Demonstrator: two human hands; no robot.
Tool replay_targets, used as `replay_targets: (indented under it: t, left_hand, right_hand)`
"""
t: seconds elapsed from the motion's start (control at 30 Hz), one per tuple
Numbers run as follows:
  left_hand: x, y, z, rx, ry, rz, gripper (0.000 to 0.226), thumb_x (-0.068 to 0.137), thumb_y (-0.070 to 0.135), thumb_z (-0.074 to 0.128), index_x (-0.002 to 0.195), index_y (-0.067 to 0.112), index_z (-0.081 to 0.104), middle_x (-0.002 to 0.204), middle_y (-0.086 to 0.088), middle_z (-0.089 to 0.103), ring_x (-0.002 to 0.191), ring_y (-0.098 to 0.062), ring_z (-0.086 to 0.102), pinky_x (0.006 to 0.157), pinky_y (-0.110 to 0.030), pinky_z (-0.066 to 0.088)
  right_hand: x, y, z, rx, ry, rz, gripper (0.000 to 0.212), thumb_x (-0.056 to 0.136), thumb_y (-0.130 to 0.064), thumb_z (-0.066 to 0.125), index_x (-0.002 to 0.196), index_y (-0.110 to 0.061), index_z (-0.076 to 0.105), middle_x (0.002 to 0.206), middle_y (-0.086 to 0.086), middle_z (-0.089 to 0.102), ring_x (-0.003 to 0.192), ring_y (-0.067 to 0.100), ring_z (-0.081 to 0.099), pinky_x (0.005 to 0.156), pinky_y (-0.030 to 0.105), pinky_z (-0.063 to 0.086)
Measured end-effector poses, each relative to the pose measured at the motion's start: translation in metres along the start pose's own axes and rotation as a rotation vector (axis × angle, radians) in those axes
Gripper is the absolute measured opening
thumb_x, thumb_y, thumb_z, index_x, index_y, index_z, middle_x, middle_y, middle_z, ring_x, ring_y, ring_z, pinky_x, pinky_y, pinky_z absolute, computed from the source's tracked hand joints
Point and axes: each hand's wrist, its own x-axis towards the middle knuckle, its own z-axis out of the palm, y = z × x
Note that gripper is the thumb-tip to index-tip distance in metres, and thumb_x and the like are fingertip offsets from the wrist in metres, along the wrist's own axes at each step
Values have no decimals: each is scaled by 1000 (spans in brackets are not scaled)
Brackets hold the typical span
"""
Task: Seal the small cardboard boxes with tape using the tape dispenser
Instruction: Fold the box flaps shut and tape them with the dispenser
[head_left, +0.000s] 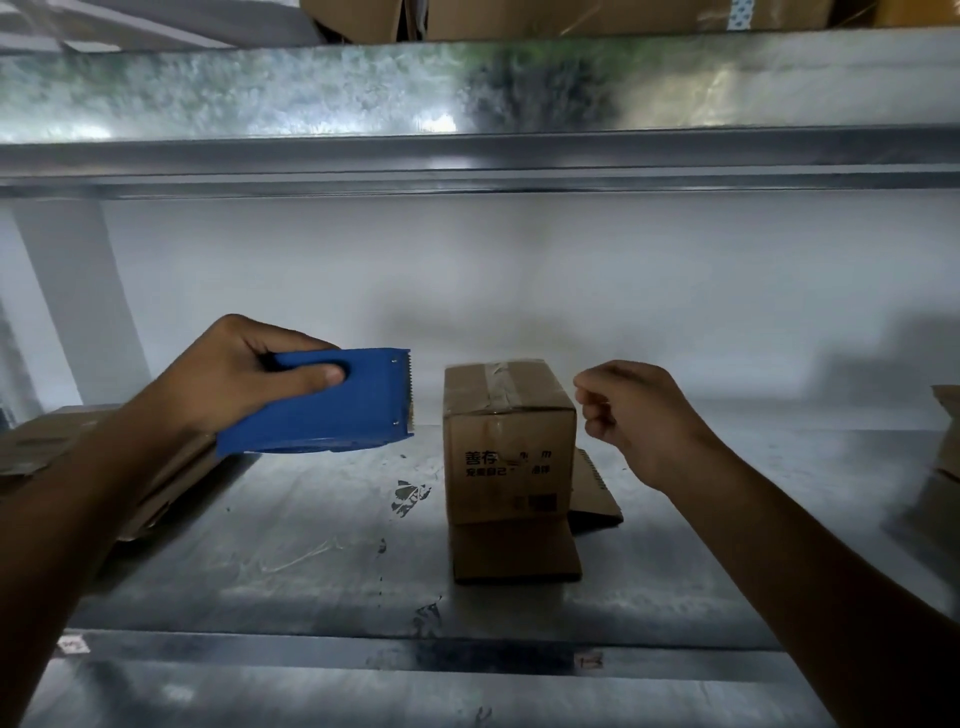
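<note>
A small cardboard box (506, 447) stands upright on the metal shelf (311, 551), with a strip of clear tape along its top and printed characters on its front. My left hand (234, 374) grips a blue tape dispenser (322, 405) just left of the box, its toothed blade pointing toward the box's top edge without touching it. My right hand (634, 410) hovers just right of the box with its fingers curled and nothing in them.
Flattened cardboard (156, 467) lies on the shelf under my left arm. A cardboard piece (595, 493) leans behind the box at its right. More cardboard (943, 467) sits at the far right edge. An upper metal shelf (467, 156) hangs overhead, carrying boxes (571, 18).
</note>
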Motion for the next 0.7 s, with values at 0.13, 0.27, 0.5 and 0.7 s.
replay_targets:
  t: [0.13, 0.27, 0.5, 0.7]
  left_hand:
    - [15, -9, -7, 9, -63, -125, 71, 47, 87, 77, 93, 33, 83, 93, 0, 80, 82, -14, 76, 67, -17, 56]
    - [20, -14, -7, 18, -110, -205, 75, 45, 86, 78, 94, 29, 83, 94, -2, 80, 83, -15, 76, 68, -17, 56]
    - [33, -14, -7, 69, -132, -239, 64, 56, 79, 77, 95, 29, 83, 95, -1, 80, 84, -18, 76, 71, -21, 58]
    - [35, -16, -1, 88, -131, -277, 31, 76, 53, 74, 91, 28, 84, 93, -1, 80, 82, -19, 76, 70, -21, 57]
  right_hand:
    - [6, 1, 3, -17, 9, 95, 21, 90, -1, 60, 68, -2, 63, 64, 9, 57, 55, 17, 45, 55, 29, 41]
    - [9, 9, 3, -15, 24, 175, 17, 87, 0, 62, 71, -1, 66, 70, 15, 62, 55, 18, 47, 52, 29, 41]
    - [15, 8, -1, -65, 51, 130, 9, 90, -2, 62, 86, 4, 67, 66, 10, 66, 54, 16, 48, 52, 28, 44]
    - [16, 17, -3, -158, 47, 91, 11, 90, -2, 62, 91, 7, 68, 60, 4, 66, 56, 16, 50, 56, 29, 46]
